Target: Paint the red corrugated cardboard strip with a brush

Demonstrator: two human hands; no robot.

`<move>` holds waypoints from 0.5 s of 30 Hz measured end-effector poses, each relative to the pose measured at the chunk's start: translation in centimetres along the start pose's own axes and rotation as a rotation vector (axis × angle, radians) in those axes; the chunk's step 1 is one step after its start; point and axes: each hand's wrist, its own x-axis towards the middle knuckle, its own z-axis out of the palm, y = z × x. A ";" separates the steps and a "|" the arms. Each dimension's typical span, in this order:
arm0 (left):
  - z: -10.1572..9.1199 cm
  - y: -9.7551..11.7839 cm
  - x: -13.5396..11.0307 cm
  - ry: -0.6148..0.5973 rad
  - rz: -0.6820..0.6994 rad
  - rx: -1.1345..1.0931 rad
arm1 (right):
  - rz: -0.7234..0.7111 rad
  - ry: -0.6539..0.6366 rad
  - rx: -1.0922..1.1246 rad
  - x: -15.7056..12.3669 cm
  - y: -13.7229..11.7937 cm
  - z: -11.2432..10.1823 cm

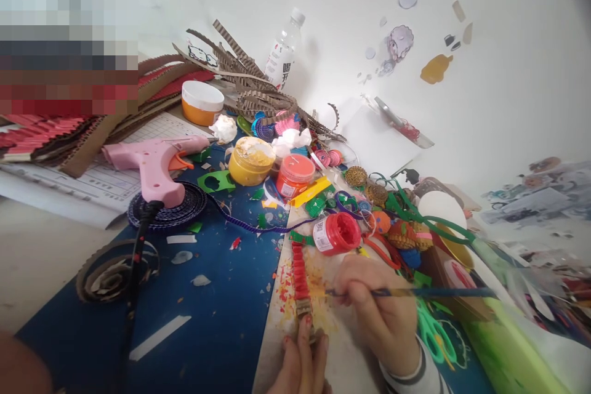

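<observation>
My right hand (378,308) is closed round a long, thin paintbrush (443,292), its handle pointing right and its tip at the edge of a corrugated cardboard strip (300,271). Most of the strip is painted red; its near end is bare brown. My left hand (302,360) presses that near end down with its fingertips, which carry red smears. Under the strip lies a paint-spattered pale board (281,320). Just beyond my right hand, an open jar of red paint (337,233) lies tilted with its mouth to the right.
A pink glue gun (159,166) rests on a coiled dark blue strip (168,212), its black cord running forward. Behind stand a yellow paint jar (250,167), an orange-red jar (294,181) and a bottle (284,52). Green scissors (431,332) lie at right. Paper scraps dot the blue mat (221,320).
</observation>
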 end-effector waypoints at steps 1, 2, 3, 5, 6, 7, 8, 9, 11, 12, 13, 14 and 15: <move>0.1 0.1 0.0 -0.018 0.062 0.117 | -0.003 -0.021 -0.011 0.0 -0.1 0.0; 0.2 0.2 0.0 -0.041 0.104 0.218 | 0.000 -0.024 -0.025 0.1 -0.1 0.0; 0.2 0.3 0.0 -0.059 0.116 0.282 | 0.008 -0.009 -0.029 0.1 -0.2 0.0; 0.3 0.6 0.1 -0.057 0.052 0.267 | 0.006 0.014 -0.012 0.3 -0.3 0.0; 0.3 0.8 0.2 -0.043 -0.008 0.207 | -0.006 0.004 -0.010 0.3 -0.4 0.0; 0.3 0.9 0.3 -0.030 -0.068 0.138 | -0.018 -0.010 -0.020 0.4 -0.4 0.0; 0.2 1.1 0.4 -0.023 -0.121 0.073 | -0.023 -0.020 -0.039 0.4 -0.4 0.0; 0.0 1.2 0.5 -0.025 -0.166 0.018 | -0.023 -0.021 -0.053 0.4 -0.4 0.0; -0.5 1.3 0.7 -0.038 -0.265 -0.119 | -0.026 -0.010 -0.028 0.3 -0.3 -0.1; -0.7 1.3 0.8 -0.042 -0.322 -0.207 | -0.033 -0.019 -0.007 0.2 -0.3 -0.1; -0.9 1.3 0.8 -0.039 -0.380 -0.303 | -0.042 -0.036 0.001 0.1 -0.2 -0.2; -1.1 1.2 0.8 -0.028 -0.432 -0.401 | -0.046 -0.054 -0.006 0.0 -0.2 -0.2; -1.2 1.0 0.7 -0.011 -0.474 -0.491 | -0.044 -0.061 -0.013 0.0 -0.1 -0.2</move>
